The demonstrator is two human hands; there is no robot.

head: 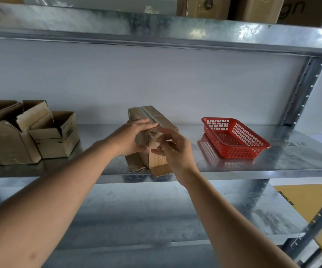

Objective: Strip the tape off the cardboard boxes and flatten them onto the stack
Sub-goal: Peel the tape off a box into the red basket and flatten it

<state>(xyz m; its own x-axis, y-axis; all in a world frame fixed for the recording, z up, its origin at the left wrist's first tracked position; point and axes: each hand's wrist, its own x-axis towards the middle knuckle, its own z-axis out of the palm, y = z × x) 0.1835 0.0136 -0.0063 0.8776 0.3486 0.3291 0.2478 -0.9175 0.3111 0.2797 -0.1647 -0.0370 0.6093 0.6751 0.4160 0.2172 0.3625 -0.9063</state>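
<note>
- Your left hand point(132, 137) is gripping the near top of the cardboard box point(152, 132), fingers curled over it — likely bracing it while you work the tape.
- Your right hand point(172, 147) is picking at the box's near end, fingers half curled; I cannot tell whether they are pinching tape.
- The box is standing on the metal shelf point(272, 161), bottom flaps splaying beneath your fingers.
- Opened boxes point(30, 132) are sitting well left of your fingers, a red basket point(235, 138) to their right — probably for scraps.
- Only "gn" is showing, on a carton point(295, 8) above.
</note>
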